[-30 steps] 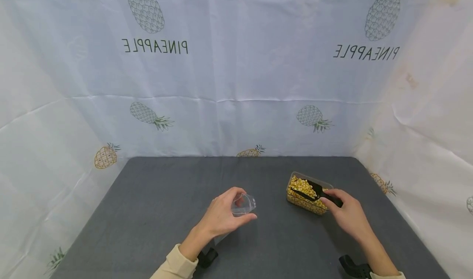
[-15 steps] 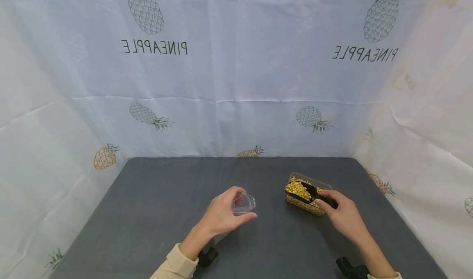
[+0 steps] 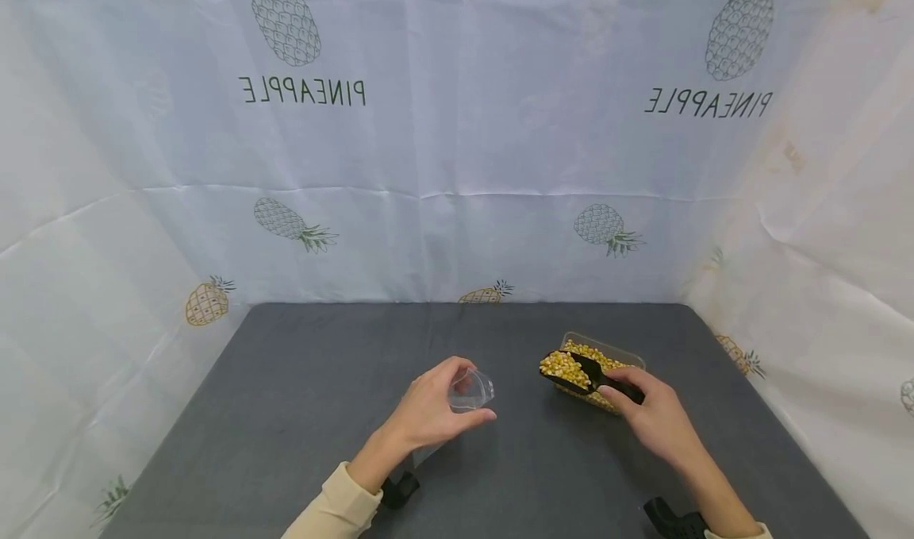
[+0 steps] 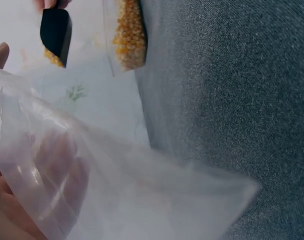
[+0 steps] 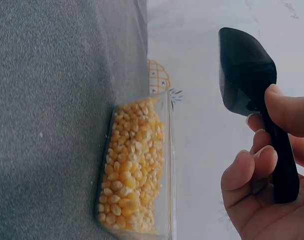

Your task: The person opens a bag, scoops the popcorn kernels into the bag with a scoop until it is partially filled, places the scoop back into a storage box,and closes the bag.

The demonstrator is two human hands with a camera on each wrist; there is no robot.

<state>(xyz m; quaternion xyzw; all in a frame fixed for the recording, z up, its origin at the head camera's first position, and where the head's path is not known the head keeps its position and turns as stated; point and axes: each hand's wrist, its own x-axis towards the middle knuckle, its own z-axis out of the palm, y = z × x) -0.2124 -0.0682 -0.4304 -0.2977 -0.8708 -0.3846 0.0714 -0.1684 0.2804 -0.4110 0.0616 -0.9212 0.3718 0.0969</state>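
Observation:
My right hand grips the handle of a black scoop heaped with yellow corn kernels. The scoop hangs over the left side of a clear plastic box of corn kernels, its tip past the rim in the head view. To the left, my left hand holds a clear plastic bag with its mouth spread between thumb and fingers. No corn shows inside the bag. In the left wrist view the scoop is seen from beneath, a few kernels showing at its edge.
Both hands work over a dark grey tabletop. A white cloth printed with pineapples hangs behind it and along both sides. Black wrist straps are at the wrists.
My right hand has lifted the loaded scoop out of the corn and moved it left, past the box's rim. My left hand and the bag have stayed almost still.

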